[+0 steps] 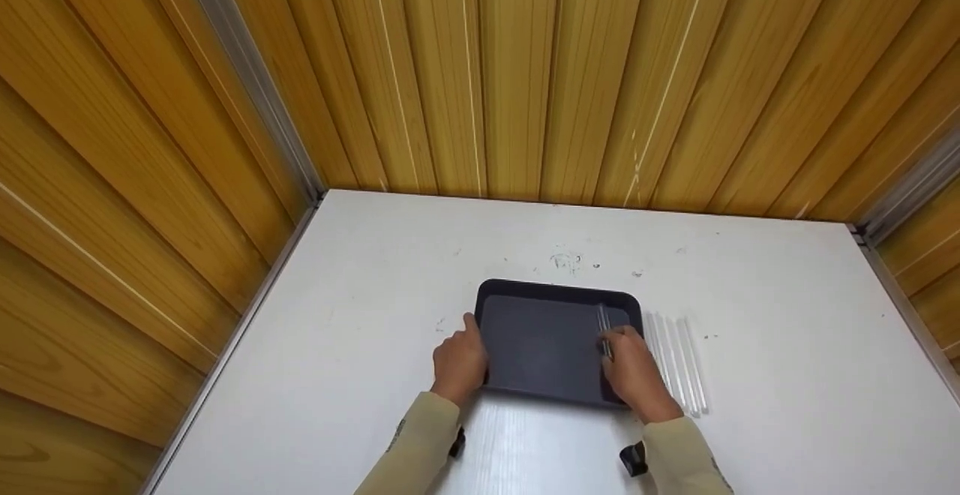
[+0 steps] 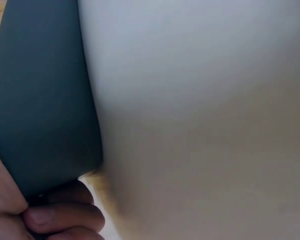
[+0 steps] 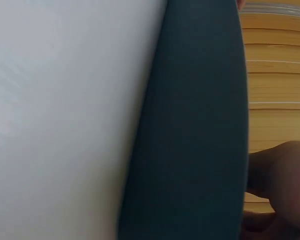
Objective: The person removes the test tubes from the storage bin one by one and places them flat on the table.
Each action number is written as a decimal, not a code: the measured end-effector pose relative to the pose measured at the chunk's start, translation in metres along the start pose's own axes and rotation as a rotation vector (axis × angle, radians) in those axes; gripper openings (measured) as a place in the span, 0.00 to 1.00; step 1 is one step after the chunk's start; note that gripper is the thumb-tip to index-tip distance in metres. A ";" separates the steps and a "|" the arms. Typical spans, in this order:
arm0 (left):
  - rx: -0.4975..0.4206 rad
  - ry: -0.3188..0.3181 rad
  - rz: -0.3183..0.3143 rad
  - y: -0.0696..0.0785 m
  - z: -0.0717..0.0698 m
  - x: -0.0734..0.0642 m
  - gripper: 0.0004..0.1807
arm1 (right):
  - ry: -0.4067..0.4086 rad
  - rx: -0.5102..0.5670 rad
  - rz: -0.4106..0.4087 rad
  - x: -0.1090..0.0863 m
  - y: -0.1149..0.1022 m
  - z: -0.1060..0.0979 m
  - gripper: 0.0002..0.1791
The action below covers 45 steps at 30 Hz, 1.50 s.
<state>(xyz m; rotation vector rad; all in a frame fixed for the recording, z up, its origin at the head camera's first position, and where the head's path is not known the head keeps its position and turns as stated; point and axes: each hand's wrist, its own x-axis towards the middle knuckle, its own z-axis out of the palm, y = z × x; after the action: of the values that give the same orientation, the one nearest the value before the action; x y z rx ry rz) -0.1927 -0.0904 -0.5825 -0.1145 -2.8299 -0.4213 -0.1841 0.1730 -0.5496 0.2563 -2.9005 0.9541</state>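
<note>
A shallow dark grey tray (image 1: 536,345) lies on the white table in the head view. At its left side my left hand (image 1: 460,360) grips the rim; the left wrist view shows the fingers (image 2: 65,216) curled in at the edge of the tray wall (image 2: 45,100). Over the tray's right part, my right hand (image 1: 631,367) pinches slender clear tubes (image 1: 603,319), their far ends pointing toward the back wall. Just right of the tray, several more clear tubes (image 1: 686,364) lie side by side. In the right wrist view the tray wall (image 3: 190,120) hides the held tubes.
The white table (image 1: 360,277) is bounded by wood-patterned panels (image 1: 517,82) at the back and sides, with metal posts in the corners. Small dark marks (image 1: 566,261) spot the tabletop behind the tray. Black wrist devices (image 1: 634,459) hang below the sleeves.
</note>
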 end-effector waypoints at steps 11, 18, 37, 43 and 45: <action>-0.006 -0.038 0.007 0.005 0.004 0.002 0.18 | -0.004 0.069 0.060 -0.001 0.003 -0.016 0.19; -0.008 -0.035 0.007 0.003 0.004 0.003 0.19 | 0.018 0.096 0.073 -0.005 0.003 -0.024 0.18; -0.053 -0.099 -0.029 -0.002 -0.001 0.001 0.19 | 0.093 0.162 0.154 -0.013 0.013 -0.046 0.19; -0.044 -0.083 0.000 -0.001 -0.002 0.001 0.17 | 0.126 0.143 0.156 -0.020 0.025 -0.051 0.19; -0.042 -0.083 0.004 -0.001 -0.003 0.001 0.17 | 0.139 0.132 0.148 -0.023 0.029 -0.052 0.19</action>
<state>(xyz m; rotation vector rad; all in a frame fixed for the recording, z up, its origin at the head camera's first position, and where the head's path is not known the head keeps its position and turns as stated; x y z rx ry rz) -0.1927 -0.0924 -0.5803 -0.1501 -2.9025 -0.4865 -0.1653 0.2302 -0.5274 -0.0174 -2.7649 1.1390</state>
